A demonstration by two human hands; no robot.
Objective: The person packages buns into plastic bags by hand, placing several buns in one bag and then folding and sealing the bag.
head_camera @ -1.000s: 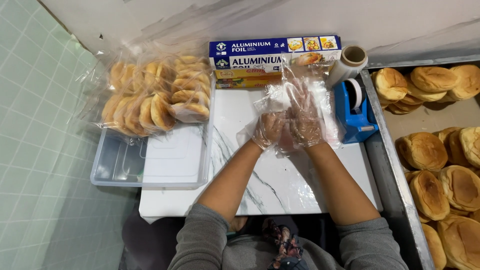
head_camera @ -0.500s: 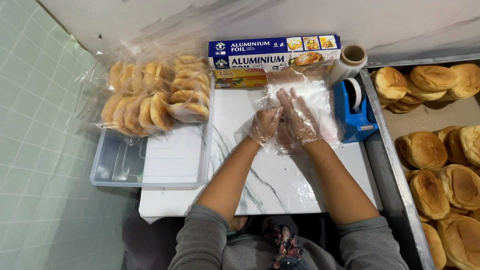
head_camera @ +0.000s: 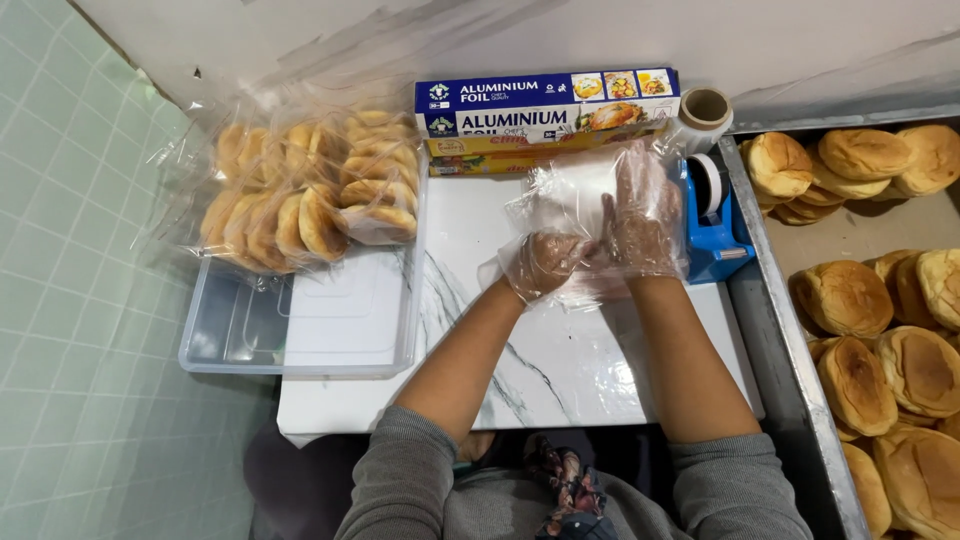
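Observation:
Both my hands wear thin clear gloves and meet over the far part of a white marble board (head_camera: pixel 560 370). My left hand (head_camera: pixel 545 262) is curled, pinching a crumpled clear plastic bag (head_camera: pixel 565 195). Beside it my right hand (head_camera: pixel 645 215) points its fingers upward, pressed into the same bag, which drapes around it. The bag lies just in front of a blue foil box (head_camera: pixel 545 105).
Clear bags of buns (head_camera: pixel 300 190) rest on a transparent lidded container (head_camera: pixel 240 330) at the left. A film roll (head_camera: pixel 703 110) and a blue tape dispenser (head_camera: pixel 712 225) stand right of my hands. A metal tray (head_camera: pixel 790 360) of loose buns (head_camera: pixel 860 300) fills the right side.
My hands have shifted slightly away from me with the plastic. The left hand has curled tighter on it while the right hand's fingers straightened upward.

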